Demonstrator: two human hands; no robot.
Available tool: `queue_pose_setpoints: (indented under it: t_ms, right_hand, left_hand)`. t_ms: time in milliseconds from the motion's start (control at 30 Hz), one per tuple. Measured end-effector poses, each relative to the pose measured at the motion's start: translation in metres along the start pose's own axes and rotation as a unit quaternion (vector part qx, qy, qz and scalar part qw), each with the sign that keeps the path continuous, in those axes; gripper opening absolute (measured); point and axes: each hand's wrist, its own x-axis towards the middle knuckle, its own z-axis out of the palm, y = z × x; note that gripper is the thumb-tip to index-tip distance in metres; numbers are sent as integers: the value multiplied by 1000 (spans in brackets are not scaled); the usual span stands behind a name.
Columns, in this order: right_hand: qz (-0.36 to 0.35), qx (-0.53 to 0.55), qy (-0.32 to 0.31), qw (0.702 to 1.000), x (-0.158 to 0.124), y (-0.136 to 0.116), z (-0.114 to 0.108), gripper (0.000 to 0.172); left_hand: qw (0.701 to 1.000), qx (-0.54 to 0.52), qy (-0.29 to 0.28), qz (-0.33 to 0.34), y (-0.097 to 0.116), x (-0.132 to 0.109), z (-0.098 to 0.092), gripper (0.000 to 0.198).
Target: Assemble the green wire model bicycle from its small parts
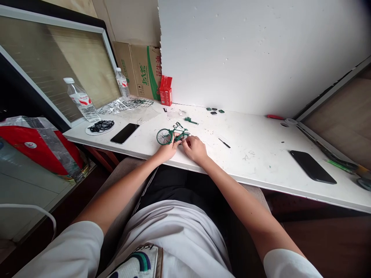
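Observation:
A small green model bicycle [164, 136] with thin spoked wheels stands near the front edge of the white table. My left hand [168, 150] grips its lower frame from the near side, fingers closed around it. At the bike's right end, my right hand [195, 148] has its thumb and fingers pinched together by the wheel there. That wheel is partly hidden behind the fingers, and whatever lies in the pinch does not show. Beyond the bicycle lies a loose green part [191, 121].
Several dark green pieces [213, 112] lie at the back. A thin black tool [224, 143] rests to the right. Phones [125, 133] lie on both sides, the other black phone [313, 166] far right. Water bottles [82, 101] and a red box [166, 91] stand at left and back.

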Motion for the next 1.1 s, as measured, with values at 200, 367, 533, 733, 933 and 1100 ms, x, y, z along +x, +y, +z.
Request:
queue_pose_setpoints:
  t_ms: [200, 367, 533, 733, 933, 1100]
  right_hand:
    - [-46, 28, -13, 998, 0, 4, 0, 37]
    - [-44, 31, -4, 999, 0, 2, -1, 27]
    - [-66, 36, -4, 997, 0, 2, -1, 30]
    - [-61, 54, 7, 997, 1, 3, 0, 30]
    - [-38, 53, 60, 996, -2, 0, 2, 11]
    - [-35, 77, 94, 992, -3, 1, 2, 9]
  left_hand:
    - [994, 59, 18, 87, 6, 1, 3, 39]
    - [992, 58, 25, 105, 10, 0, 3, 42]
    - [990, 69, 35, 115, 11, -1, 4, 45]
    - [990, 90, 29, 104, 10, 0, 5, 46]
    - [989, 100, 31, 100, 11, -1, 7, 47]
    - [992, 87, 24, 91, 14, -2, 7, 47]
